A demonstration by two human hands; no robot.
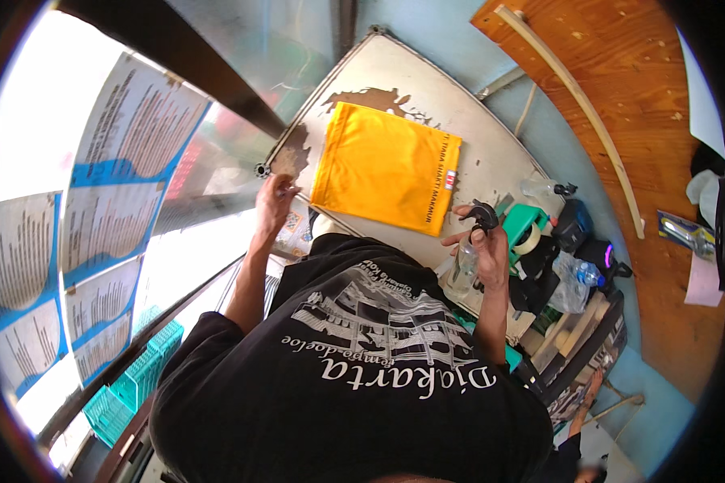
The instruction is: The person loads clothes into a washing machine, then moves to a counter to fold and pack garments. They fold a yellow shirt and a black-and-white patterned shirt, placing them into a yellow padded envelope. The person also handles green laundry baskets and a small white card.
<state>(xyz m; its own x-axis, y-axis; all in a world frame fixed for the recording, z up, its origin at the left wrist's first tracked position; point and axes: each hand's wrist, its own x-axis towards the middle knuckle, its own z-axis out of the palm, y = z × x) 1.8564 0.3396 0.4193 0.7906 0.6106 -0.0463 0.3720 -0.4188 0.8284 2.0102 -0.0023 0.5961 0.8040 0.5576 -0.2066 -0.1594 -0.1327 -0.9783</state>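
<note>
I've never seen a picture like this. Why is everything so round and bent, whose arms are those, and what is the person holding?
There is no machine here: a person wears a wide fisheye camera on the head, looking down, so straight edges curve and the black printed shirt fills the lower part. The two arms are the wearer's own. The left hand reaches up to the corner of a worn white table, fingers closed at its chipped edge; whether it grips something small I cannot tell. The right hand holds a clear spray bottle by its black trigger head. On the table lies a flat yellow pouch. To the right sit a green tape dispenser, another spray bottle and a crumpled plastic water bottle. Printed sheets with blue bands hang on the left.
</note>
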